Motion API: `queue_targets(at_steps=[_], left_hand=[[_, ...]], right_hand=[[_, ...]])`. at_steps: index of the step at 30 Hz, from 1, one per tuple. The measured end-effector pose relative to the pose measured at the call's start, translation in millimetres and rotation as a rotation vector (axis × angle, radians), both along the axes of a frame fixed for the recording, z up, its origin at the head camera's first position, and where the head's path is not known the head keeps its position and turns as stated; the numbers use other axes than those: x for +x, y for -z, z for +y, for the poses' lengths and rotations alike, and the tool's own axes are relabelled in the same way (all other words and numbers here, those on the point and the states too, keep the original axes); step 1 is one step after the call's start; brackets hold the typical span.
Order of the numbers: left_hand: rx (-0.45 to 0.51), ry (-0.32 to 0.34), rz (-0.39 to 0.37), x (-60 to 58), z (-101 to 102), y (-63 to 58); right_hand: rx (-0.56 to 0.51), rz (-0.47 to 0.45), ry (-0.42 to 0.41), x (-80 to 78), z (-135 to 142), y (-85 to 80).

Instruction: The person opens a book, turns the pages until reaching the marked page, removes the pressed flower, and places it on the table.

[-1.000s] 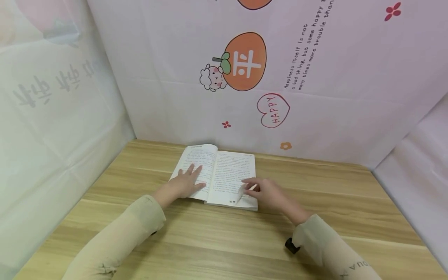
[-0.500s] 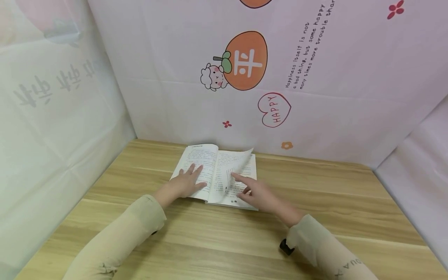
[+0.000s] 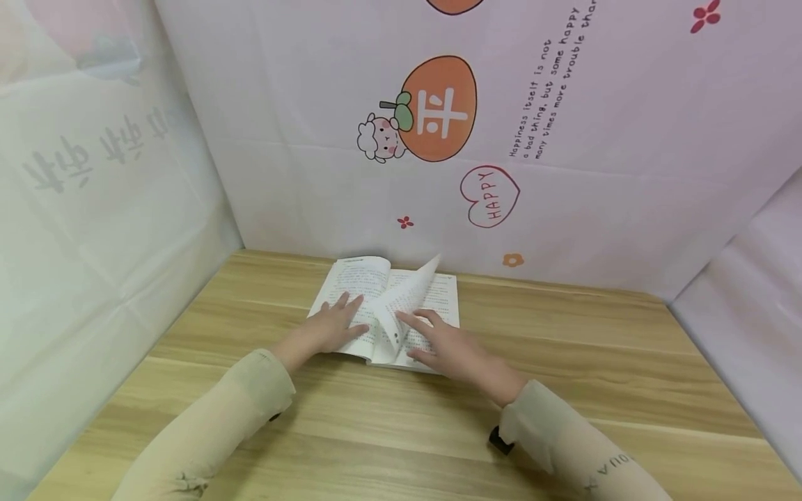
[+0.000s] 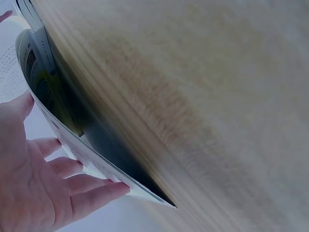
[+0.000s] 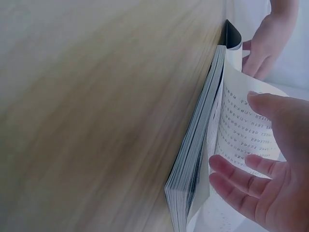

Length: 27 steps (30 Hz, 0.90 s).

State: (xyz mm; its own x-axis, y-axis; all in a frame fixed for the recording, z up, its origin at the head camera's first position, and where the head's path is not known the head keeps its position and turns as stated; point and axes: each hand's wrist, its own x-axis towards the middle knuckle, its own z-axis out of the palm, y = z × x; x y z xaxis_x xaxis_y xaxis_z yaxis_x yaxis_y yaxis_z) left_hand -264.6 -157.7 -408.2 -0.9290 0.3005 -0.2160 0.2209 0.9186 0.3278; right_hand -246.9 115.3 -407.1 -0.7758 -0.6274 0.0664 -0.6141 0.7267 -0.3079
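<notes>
An open book (image 3: 357, 278) with printed text lies on the wooden table. My left hand (image 3: 328, 327) rests flat on its left page, fingers spread. In the left wrist view that left side bows up from the table, with the left hand (image 4: 58, 188) on top of it. Over the right half, one page (image 3: 404, 296) stands lifted and curls leftward. My right hand (image 3: 447, 348) is at this page, its fingers extended against the page's underside. The right wrist view has the right hand (image 5: 270, 174) with loosely spread fingers beside the thick page block (image 5: 193, 159).
Behind the book rises a white printed sheet (image 3: 301, 188) with cartoon fruit and lettering. More pale sheets hang at the left (image 3: 113, 229) and right. The wooden table (image 3: 376, 431) extends in front of the book. A black band (image 3: 500, 440) shows at the right sleeve.
My right hand has moved left, its fingers going from pinching the page's lower right corner to extended. The page has risen and swung leftward. My left hand has stayed in place.
</notes>
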Motion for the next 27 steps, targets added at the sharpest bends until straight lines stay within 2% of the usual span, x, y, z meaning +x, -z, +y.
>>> queue_targets(at_steps=[4,12,18,22,27], left_hand=[[0.064,0.004,0.022,-2.4,-2,0.1],[0.264,-0.069,0.101,-6.2,-8,-3.4],[0.379,-0.131,0.062,-4.3,-11,-9.1],[0.382,-0.137,0.058,-4.9,-11,-8.4],[0.324,-0.12,0.081,-6.8,-9,-4.3]], right_hand=[[0.001,-0.019,-0.007,0.1,-3,1.0],[0.011,-0.055,-0.013,3.7,-9,-3.0],[0.018,-0.064,-0.033,4.3,-14,-4.8],[0.029,-0.053,-0.061,5.3,-20,-5.4],[0.048,-0.019,-0.102,7.6,-28,-5.4]])
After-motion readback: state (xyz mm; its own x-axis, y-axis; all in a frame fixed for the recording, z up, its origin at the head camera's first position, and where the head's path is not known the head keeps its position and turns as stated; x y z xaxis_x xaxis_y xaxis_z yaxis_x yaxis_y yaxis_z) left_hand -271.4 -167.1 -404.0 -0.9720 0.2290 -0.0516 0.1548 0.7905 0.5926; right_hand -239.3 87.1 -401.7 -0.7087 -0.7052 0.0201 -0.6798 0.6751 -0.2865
